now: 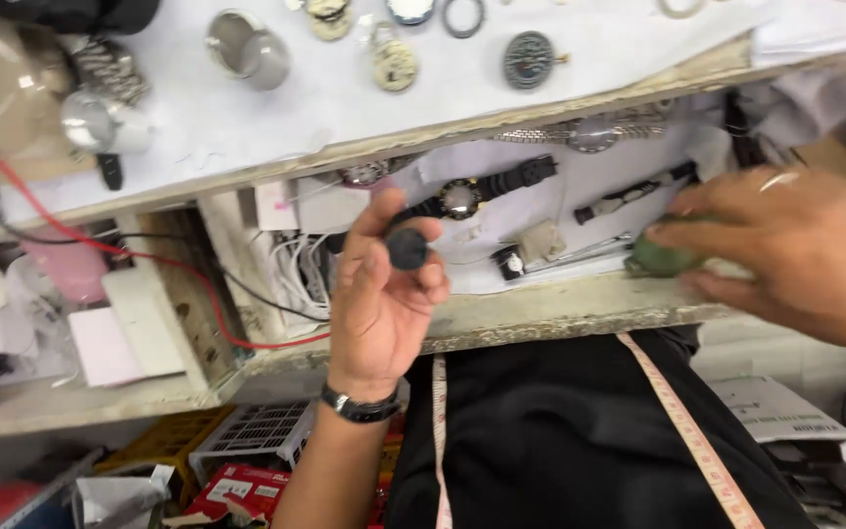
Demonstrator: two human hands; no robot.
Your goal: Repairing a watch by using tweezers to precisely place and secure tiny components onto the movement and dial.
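Observation:
My left hand (382, 294) is raised in front of an open drawer (560, 304) and pinches a small round dark disc (407, 249) between thumb and fingertips. A wristwatch sits on that wrist. My right hand (795, 255), with a ring on one finger, reaches into the drawer's right end and closes around a small green rounded object (660, 259). In the drawer lie a black watch with a ribbed strap (472, 196), a loose black strap (634, 193), a metal-bracelet watch (594, 133) and thin metal tweezers (580, 253).
The white benchtop (345, 98) above the drawer carries several watch movements and dials, a metal cup (247, 47) and a ring. A red wire (149, 260) and white cables run through the left compartment. A tape measure (682, 421) hangs over my dark clothing. Boxes lie below.

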